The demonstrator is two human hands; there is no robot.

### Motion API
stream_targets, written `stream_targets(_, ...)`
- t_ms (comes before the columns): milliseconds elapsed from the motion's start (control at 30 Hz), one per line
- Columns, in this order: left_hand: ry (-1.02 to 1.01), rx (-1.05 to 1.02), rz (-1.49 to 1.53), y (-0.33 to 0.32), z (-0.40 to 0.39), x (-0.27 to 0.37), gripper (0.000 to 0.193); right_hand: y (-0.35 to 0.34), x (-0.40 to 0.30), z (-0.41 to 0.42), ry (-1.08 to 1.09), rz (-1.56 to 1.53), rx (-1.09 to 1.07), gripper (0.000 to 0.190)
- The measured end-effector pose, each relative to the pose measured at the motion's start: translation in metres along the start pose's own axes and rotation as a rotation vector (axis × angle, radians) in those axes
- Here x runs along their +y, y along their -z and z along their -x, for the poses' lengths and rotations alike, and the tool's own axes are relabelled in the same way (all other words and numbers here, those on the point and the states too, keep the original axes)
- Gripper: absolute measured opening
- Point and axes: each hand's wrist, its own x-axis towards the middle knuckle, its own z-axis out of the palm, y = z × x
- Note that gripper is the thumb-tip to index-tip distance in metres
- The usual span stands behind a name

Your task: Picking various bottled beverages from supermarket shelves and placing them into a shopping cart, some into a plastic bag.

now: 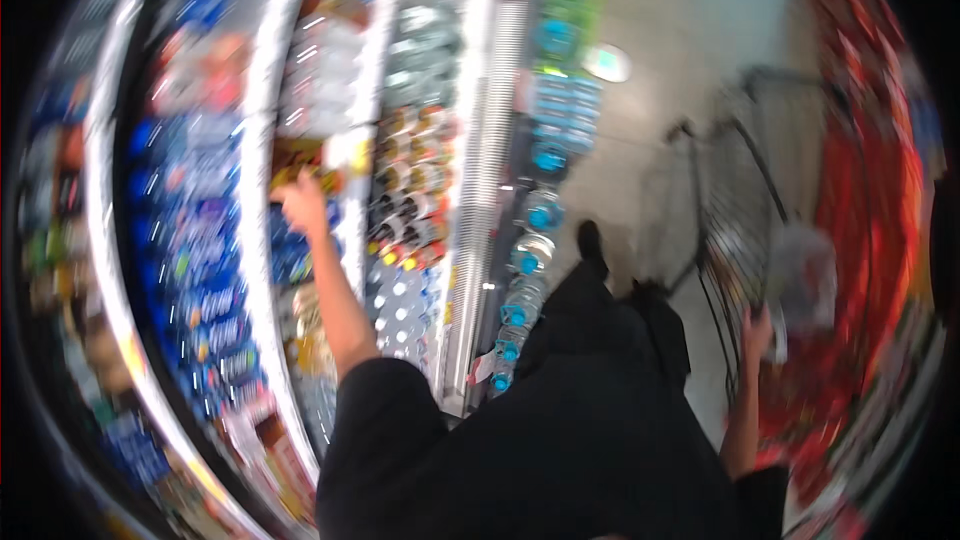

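My left hand (302, 204) reaches onto a lit shop shelf, at some yellow and brown packages (309, 174); blur hides whether its fingers hold one. My right hand (757, 330) is closed around the handle of a wire shopping cart (739, 187) on my right. Beside that hand, a whitish translucent plastic bag (802, 277) hangs at the cart.
Tiered shelves on the left hold drinks bottles (405, 300) and blue packs (214, 307). Large water bottles with blue caps (529, 259) line the floor along the shelf base. A red display (862, 240) stands right of the cart. Tiled floor (637, 127) shows ahead.
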Motion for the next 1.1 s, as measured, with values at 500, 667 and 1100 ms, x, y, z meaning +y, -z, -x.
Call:
stream_targets(500, -1.4, -1.392, 1.172, 0.137, 0.584, 0.293, 0.017, 0.025, -0.024, 0.006, -0.127, -0.129, 0.051, 0.026)
stream_targets(667, -1.615, -1.395, 1.094, 0.138, 0.703, 0.356, 0.017, 0.023, -0.011, 0.02, -0.204, -0.183, -0.016, 0.027)
stream_targets(1100, -2.496, -1.048, -0.534, -0.032, 0.855, 0.349, 0.044, 0.033, 0.027, 0.053, -0.195, -0.376, 0.059, 0.03)
